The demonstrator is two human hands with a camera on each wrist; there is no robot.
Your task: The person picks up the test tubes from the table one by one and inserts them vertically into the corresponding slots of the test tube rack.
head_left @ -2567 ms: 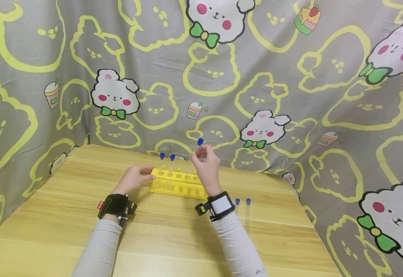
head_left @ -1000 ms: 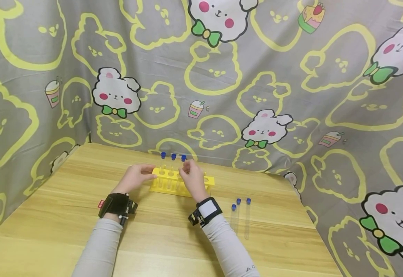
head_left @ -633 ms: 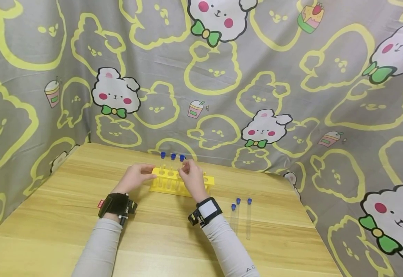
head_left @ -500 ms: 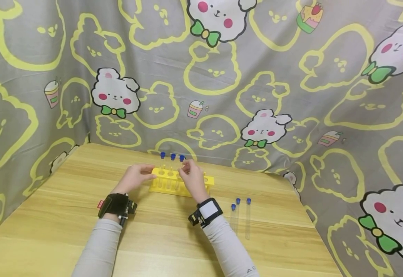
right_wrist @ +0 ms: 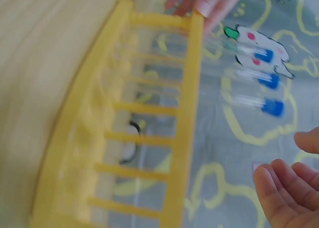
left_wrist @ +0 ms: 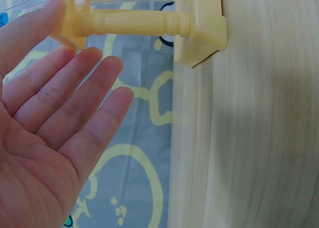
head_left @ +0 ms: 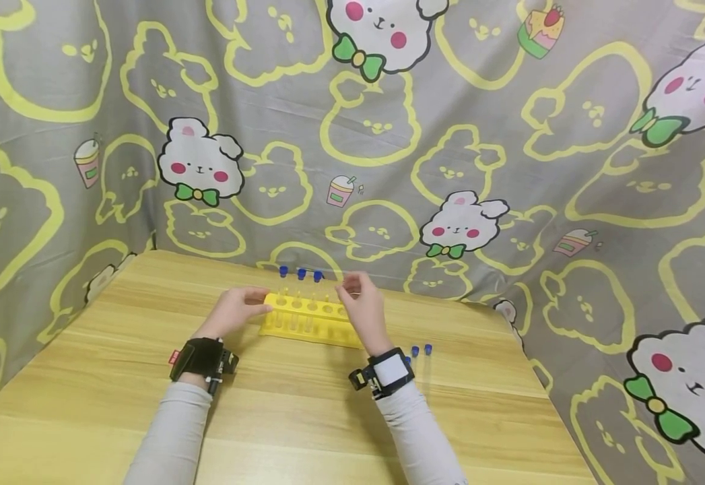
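A yellow test tube rack [head_left: 310, 323] stands on the table. Three capped test tubes [right_wrist: 273, 107] stand upright in its left end, blue caps above the top plate. My left hand [head_left: 238, 311] holds the rack's left end between thumb and fingers; in the left wrist view the other fingers [left_wrist: 94, 118] stretch out behind it. My right hand [head_left: 364, 303] is above the rack's right end with nothing in it. In the right wrist view, its thumb and fingertips [right_wrist: 286, 188] are apart, to the side of the capped tubes.
To the right of the rack, more blue-capped test tubes [head_left: 428, 350] lie on the wooden table [head_left: 291, 411], partly hidden behind the right wrist. A grey patterned curtain [head_left: 291, 121] hangs along the back and sides of the table.
The right hand brought a test tube over to the rack and set it in the third hole. It has since let go and moved right. My left hand stays at the rack's end.
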